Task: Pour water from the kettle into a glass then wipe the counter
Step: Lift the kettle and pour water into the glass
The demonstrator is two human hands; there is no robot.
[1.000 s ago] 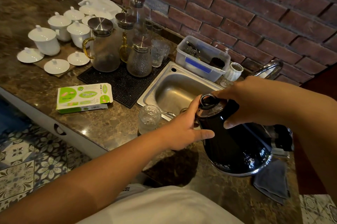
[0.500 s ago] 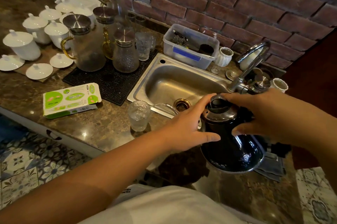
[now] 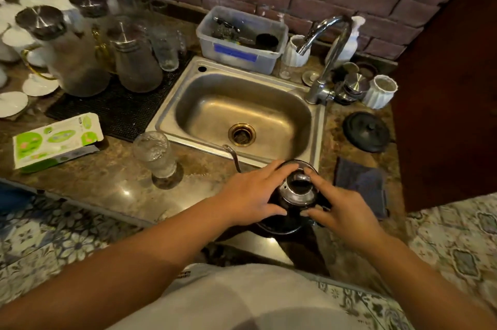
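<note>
The black kettle point(image 3: 298, 190) stands at the counter's front edge, just in front of the sink point(image 3: 172, 114). Its steel-rimmed top faces me and its thin curved spout point(image 3: 231, 155) points left toward the sink rim. My left hand point(image 3: 252, 195) grips the kettle's left side with fingers spread. My right hand point(image 3: 341, 206) holds its right side, index finger on the rim. A clear textured glass point(image 3: 155, 153) stands upright on the counter, left of the kettle and apart from it. A dark grey cloth point(image 3: 360, 184) lies folded to the kettle's right.
A black round disc with a centre knob point(image 3: 367, 132) sits right of the sink, behind the cloth. A green-and-white box point(image 3: 55, 140) lies left of the glass. Glass jugs point(image 3: 134, 61) on a black mat, white cups, a plastic tub point(image 3: 236, 54) and the tap point(image 3: 325, 61) crowd the back.
The kettle has come down from a tilted, lifted hold and now sits upright low on the counter. My right hand slid from its top to its right side. The view tipped downward.
</note>
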